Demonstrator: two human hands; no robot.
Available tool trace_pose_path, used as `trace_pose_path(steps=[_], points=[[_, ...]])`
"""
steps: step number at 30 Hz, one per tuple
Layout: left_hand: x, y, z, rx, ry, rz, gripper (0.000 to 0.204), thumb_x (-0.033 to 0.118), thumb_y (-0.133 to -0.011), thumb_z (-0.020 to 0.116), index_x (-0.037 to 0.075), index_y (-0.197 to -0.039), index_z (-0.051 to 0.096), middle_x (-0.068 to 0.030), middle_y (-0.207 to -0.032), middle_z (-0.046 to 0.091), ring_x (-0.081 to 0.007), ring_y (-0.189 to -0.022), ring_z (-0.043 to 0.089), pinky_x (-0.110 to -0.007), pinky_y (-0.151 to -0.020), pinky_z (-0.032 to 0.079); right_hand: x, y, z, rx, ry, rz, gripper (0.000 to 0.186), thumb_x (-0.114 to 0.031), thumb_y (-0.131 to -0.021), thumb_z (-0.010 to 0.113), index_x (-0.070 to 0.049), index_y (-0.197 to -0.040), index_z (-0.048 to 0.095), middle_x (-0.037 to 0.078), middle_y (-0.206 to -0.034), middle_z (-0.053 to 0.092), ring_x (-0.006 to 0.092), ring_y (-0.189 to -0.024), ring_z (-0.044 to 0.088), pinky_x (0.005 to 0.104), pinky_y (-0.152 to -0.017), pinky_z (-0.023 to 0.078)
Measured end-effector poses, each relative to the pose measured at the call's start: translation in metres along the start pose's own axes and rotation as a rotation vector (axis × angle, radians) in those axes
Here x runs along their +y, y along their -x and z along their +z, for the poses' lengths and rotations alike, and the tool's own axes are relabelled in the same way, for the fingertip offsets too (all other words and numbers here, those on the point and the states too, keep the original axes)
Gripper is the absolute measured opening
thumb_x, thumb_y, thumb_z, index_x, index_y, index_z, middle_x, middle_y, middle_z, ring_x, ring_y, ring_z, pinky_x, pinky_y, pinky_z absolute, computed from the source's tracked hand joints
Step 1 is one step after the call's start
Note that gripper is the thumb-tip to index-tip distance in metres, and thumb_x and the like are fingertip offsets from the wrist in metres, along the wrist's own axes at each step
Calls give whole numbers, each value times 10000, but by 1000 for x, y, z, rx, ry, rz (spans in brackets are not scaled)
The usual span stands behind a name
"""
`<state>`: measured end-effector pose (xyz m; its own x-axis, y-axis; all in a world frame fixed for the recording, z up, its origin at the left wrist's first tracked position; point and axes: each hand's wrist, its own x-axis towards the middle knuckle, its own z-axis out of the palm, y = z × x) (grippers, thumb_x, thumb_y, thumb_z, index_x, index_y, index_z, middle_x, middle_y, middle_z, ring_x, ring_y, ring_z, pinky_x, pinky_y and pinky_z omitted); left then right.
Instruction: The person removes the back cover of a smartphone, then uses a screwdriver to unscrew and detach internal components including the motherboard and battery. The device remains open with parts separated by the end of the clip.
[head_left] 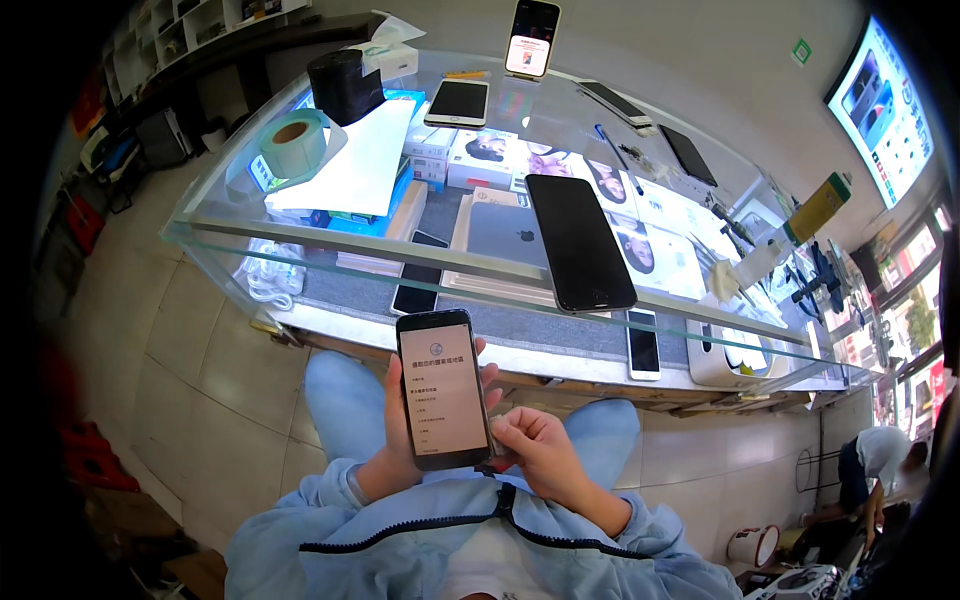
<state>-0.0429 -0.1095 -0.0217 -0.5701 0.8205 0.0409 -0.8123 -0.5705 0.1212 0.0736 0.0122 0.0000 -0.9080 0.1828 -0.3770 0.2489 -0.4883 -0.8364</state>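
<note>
My left hand (394,445) is wrapped round a dark smartphone (440,395) held above my lap, thumb along its left edge and fingertips showing past its right edge. The screen is lit, with lines of text under a small round icon. At the phone's lower right side, the thumb and fingers of my right hand (545,452) are pinched together. Whatever lies in that pinch is too small to make out. Just beyond, a large black phone (580,240) with a dark screen rests at the near edge of the glass counter (370,240).
On the counter stand a lit phone (530,45), a white phone (458,103), a tape roll (295,145), a black roll (342,88), a pen (618,158) and a yellow-brown bottle (818,208). Boxes and phones lie under the glass. A person (880,460) bends over at the far right.
</note>
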Motion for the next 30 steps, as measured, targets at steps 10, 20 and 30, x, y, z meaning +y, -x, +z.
trace_pose_path(steps=[10,20,30], points=[[55,17,-61,78,26,63,745,600,-915,340,62,-1426,268,-154,-1417,357,-348,-1222,452,-509,-1016,384,-233,-11,24,-6,1389,-899,109,-63,-842,628,-2,-780,563,139,-808,664,250,-762,671,298,-687,516],[91,24,-102,271,0,213,726,612,-898,365,97,-1408,322,-151,-1373,416,-342,-1194,486,-539,-979,398,-384,-304,-57,401,2415,-1302,164,-158,-917,520,-11,-889,451,199,-1318,498,341,-1341,318,461,-1045,342],[109,29,-103,344,-100,288,748,621,-896,369,81,-1410,315,-144,-1380,414,-326,-1184,496,-513,-986,402,-376,-357,-52,316,2314,-1469,135,-139,-909,516,-22,-893,451,175,-1323,499,341,-1316,354,458,-1018,360]])
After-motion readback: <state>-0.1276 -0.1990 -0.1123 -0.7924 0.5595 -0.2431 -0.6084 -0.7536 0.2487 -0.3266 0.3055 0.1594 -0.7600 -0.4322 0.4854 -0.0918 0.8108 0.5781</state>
